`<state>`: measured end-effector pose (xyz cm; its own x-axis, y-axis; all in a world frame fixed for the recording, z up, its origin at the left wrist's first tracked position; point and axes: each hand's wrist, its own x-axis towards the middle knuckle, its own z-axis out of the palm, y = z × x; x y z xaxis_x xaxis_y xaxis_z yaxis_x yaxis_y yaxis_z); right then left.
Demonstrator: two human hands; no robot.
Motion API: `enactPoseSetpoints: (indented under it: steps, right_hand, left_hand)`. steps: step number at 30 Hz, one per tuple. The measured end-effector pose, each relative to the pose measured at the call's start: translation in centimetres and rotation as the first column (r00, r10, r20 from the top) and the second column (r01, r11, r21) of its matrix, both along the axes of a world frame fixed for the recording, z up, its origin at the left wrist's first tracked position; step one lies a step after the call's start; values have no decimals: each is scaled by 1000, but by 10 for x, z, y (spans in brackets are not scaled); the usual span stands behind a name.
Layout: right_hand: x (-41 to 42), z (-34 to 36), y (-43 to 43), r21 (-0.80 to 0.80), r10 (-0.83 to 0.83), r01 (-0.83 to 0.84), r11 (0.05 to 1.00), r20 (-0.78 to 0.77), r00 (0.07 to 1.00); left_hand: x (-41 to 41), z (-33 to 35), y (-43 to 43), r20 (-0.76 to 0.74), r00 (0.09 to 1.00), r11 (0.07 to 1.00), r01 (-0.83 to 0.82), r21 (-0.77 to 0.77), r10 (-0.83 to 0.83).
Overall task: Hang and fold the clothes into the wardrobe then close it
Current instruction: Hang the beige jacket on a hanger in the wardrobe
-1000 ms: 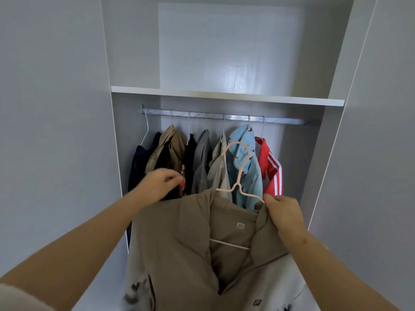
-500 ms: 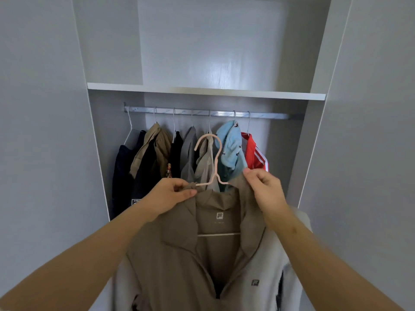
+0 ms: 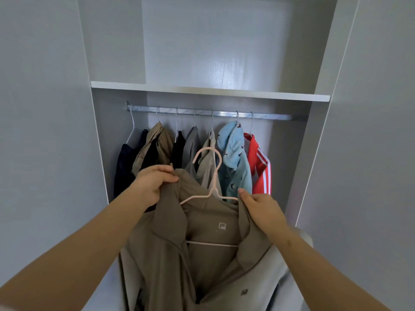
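Grey wardrobe (image 3: 112,142) ahead, with both doors (image 3: 45,131) swung wide open. Up inside, a white shelf (image 3: 202,89), and under it a shiny rail (image 3: 269,117) with a row of clothes (image 3: 193,140) already hanging (a fluffy blue one (image 3: 233,158) and a red one (image 3: 258,162) with white stripes at the right end).

Down in front, well below that rail: the brown jacket (image 3: 170,243), already on its pink hanger (image 3: 210,192). Held up by both shoulders. Gripped on one side by the left hand (image 3: 155,187), with fingers (image 3: 167,178) curled tight into the cloth. Pinched on the other side by the right hand (image 3: 260,207), with fingers closed on the cloth right beside the hanger.

Half a second ago, held closer in, by the neck of the hanger. Now spread wider, out to the shoulders. Looks like pulling the jacket straight, to make it sit well. Pointing up, the hook (image 3: 207,149), free and touching nothing.

Not hung yet. Next, most likely: lift the hook up and over the rail, maybe in the bare bit to the right of the red one. Could slip off the hanger if tugged too hard on one side.
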<state>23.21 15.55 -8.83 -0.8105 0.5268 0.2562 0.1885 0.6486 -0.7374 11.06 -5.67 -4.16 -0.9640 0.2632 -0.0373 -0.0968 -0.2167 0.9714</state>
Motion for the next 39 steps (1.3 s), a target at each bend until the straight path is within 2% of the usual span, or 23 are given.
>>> enactPoseSetpoints:
  steps: [2,3,4,5,6,7,8,9,11,13,16,17,19,20,21,23,24,27,29,31,34,36,39]
  right_hand:
    - [-2,0,-1,-33,-6,6,999,-1,1000]
    - [-3,-1,0,-72,-10,9,997,-7,1000]
    - [-3,-2,0,-123,-16,15,992,-11,1000]
    - [-3,-3,1,-168,-27,24,985,-14,1000]
    - [-3,-4,2,-199,-42,38,979,-18,999]
    - [-3,-6,3,-216,-58,52,975,-20,998]
    - [-2,-7,4,-228,-72,65,971,-23,997]
    - [-2,-8,4,-236,-82,74,969,-25,996]
    - [-1,-8,5,-229,-86,80,970,-18,996]
    - [0,-9,5,-215,-93,90,973,-2,996]
    - [5,-7,5,-145,-125,117,982,-46,991]
    - [7,-6,5,-87,-126,119,989,-77,989]
    - [12,-1,5,147,-100,114,983,-97,990]
    - [14,1,4,251,-54,66,966,-52,997]
    - [16,3,3,284,15,-14,959,0,1000]
    - [20,1,2,120,163,-173,978,85,983]
    - [23,-1,4,33,192,-196,980,96,977]
    - [32,-10,16,-92,108,-100,991,95,990]
    - [41,-17,26,-215,26,-5,977,95,995]
    - [51,-25,37,-305,-59,91,948,113,992]
    - [69,-31,56,-415,-155,203,887,147,977]
    - [82,-29,70,-501,-199,258,826,169,965]
    - [99,-26,87,-611,-228,306,730,204,952]
  left_hand:
    - [-3,0,2,-70,996,998,-53,44,56]
    - [-3,-3,2,-149,989,999,-22,-36,17]
    - [-4,-8,2,-230,970,962,9,-273,-74]
    - [-3,-13,1,-243,949,833,35,-553,-201]
    - [-3,-18,1,-185,930,635,65,-770,-319]
    - [-2,-21,1,-71,924,474,126,-872,-376]
    - [0,-21,1,38,918,409,212,-887,-394]
    - [2,-21,1,80,909,411,262,-873,-410]
    - [9,-18,6,31,870,480,301,-824,-492]
    - [14,-20,12,-141,792,552,274,-787,-593]
    - [18,-25,23,-391,729,683,142,-716,-562]
    - [20,-27,25,-423,739,729,131,-672,-524]
    - [23,-31,31,-426,788,797,130,-590,-444]
    - [25,-34,35,-416,806,812,130,-570,-421]
    - [26,-37,39,-407,816,817,131,-562,-411]
    - [28,-43,48,-412,810,807,123,-578,-418]
    - [29,-45,53,-425,795,791,107,-603,-432]
    - [32,-53,66,-454,706,701,84,-708,-543]
    - [34,-57,75,-414,669,651,137,-747,-617]
    - [34,-61,86,-404,683,668,166,-726,-608]
    - [38,-67,106,-391,756,733,167,-659,-524]
    - [43,-70,123,-342,791,741,198,-641,-507]
    - [48,-72,149,-335,789,743,216,-633,-515]
